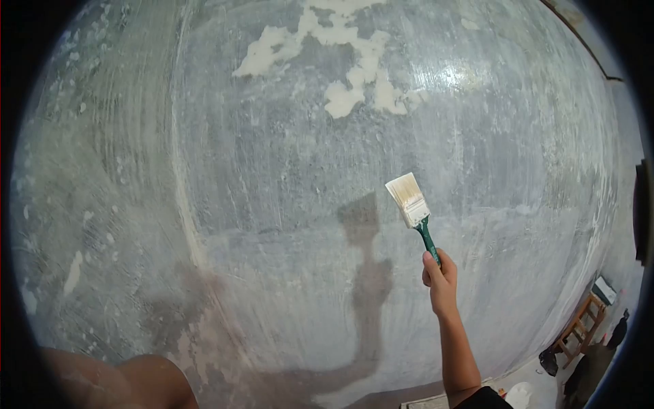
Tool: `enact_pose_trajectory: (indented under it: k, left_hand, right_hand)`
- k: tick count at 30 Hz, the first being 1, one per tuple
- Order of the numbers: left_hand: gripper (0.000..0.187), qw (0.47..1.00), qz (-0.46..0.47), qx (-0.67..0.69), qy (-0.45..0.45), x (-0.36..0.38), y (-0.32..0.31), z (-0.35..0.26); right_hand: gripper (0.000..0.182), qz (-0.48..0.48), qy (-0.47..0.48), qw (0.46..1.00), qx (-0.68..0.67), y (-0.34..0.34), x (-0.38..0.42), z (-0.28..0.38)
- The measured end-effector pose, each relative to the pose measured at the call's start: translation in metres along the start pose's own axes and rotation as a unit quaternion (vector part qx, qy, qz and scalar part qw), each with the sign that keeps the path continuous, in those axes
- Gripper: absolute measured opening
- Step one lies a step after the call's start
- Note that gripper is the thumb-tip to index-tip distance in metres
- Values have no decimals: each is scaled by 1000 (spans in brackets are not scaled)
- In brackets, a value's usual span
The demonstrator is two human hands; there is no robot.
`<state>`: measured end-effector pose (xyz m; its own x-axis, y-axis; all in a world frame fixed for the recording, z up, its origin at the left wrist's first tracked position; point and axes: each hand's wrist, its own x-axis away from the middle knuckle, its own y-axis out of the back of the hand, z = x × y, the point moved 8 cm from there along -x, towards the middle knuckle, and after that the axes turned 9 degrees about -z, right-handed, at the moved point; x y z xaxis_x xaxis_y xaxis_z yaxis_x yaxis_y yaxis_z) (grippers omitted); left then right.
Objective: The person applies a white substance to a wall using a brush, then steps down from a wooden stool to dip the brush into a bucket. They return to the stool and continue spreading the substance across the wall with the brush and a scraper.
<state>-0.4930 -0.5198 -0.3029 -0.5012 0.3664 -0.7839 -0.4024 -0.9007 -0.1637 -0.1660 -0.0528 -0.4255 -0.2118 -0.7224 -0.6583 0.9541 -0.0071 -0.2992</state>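
Observation:
A paintbrush [413, 206] with a green handle and pale, paint-smeared bristles is held up in front of the wall [300, 170]. My right hand [441, 271] is closed around the lower part of its handle, bristles pointing up and slightly left. The brush throws a shadow on the wall to its left, apart from the bristles. Grey and streaky with white, the wall carries a bare cream patch [368, 68] near the top. My left hand is outside the view.
A rounded, bare-skinned body part [146, 382] fills the lower left corner. At the far right, a wooden stool [581, 328] stands by the wall with a dark-covered object [603, 291] on top. A white round object [519, 395] lies on the floor at the bottom.

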Motion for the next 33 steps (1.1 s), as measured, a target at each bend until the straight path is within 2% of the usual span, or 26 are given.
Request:
enact_pose_trajectory:
  k: [5, 11, 18, 19, 20, 22, 24, 26, 29, 31, 32, 33]
  left_hand:
    - [55, 999, 14, -21, -41, -18, 8, 0]
    - [59, 996, 34, -35, -76, -35, 10, -5]
    - [64, 992, 31, -46, -113, -49, -5, 5]
    - [55, 993, -107, -36, -29, -49, -12, 23]
    - [48, 969, -240, -25, 56, -41, -13, 45]
    - [23, 965, -172, -164, 113, -36, -39, 80]
    - [12, 985, -133, -28, 103, -51, -82, 96]
    - [19, 989, -77, -55, 113, -63, -126, 108]
    - [22, 991, -3, 7, 134, -67, -193, 131]
    - [27, 992, 16, 26, 125, -70, -234, 147]
    - [30, 992, 42, 21, 114, -72, -255, 152]
    - [33, 992, 67, 15, 102, -77, -275, 158]
  right_hand:
    - [28, -4, 71, 997, 11, -24, -37, 46]
    - [27, 28, 80, 996, -37, -68, -74, 99]
    - [29, 57, 89, 994, -27, -113, -133, 146]
    - [30, 76, 81, 993, -40, -123, -144, 152]
    - [30, 94, 73, 991, -55, -134, -154, 159]
    - [30, 97, 76, 991, -51, -153, -174, 176]
    - [31, 94, 87, 991, -36, -174, -193, 194]
    - [32, 83, 95, 992, -23, -192, -210, 208]
    - [36, 28, 154, 987, 46, -208, -246, 227]
    - [46, -35, 233, 959, 157, -212, -273, 242]
    - [46, -38, 235, 958, 158, -214, -283, 245]
    - [51, -86, 272, 935, 212, -213, -285, 259]
